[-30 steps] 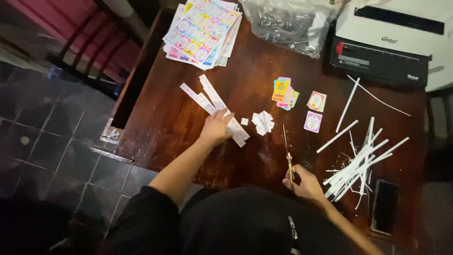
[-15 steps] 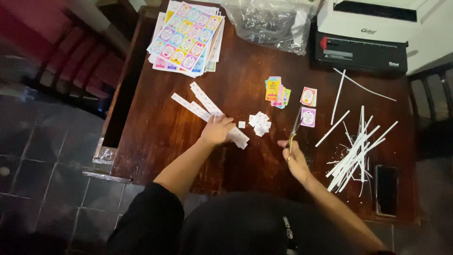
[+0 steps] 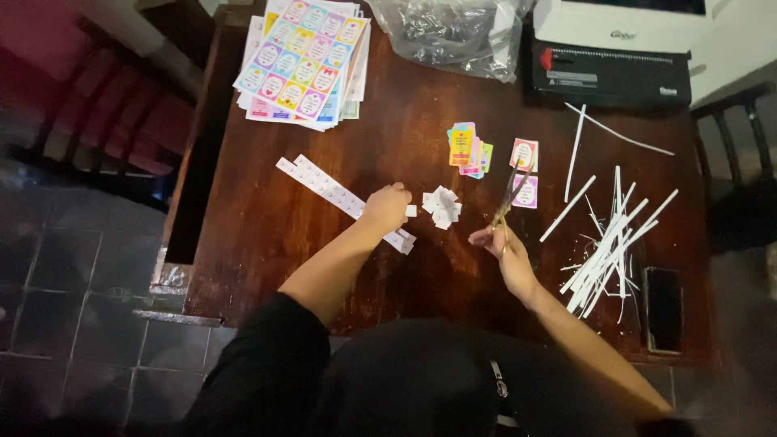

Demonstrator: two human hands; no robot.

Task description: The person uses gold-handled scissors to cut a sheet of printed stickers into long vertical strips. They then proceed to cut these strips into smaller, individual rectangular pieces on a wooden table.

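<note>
Pinching thin scissors [image 3: 508, 194], right hand [image 3: 503, 247]; left hand [image 3: 385, 207] closed on paper strip [image 3: 340, 197]

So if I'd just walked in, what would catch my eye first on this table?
Probably the stack of colourful sticker sheets at the far left corner of the dark wooden table, bright against the wood. Next, the person's right hand holding scissors near the middle, while the left hand presses on a long white paper strip. To the right lies a messy pile of thin white offcuts.
</note>
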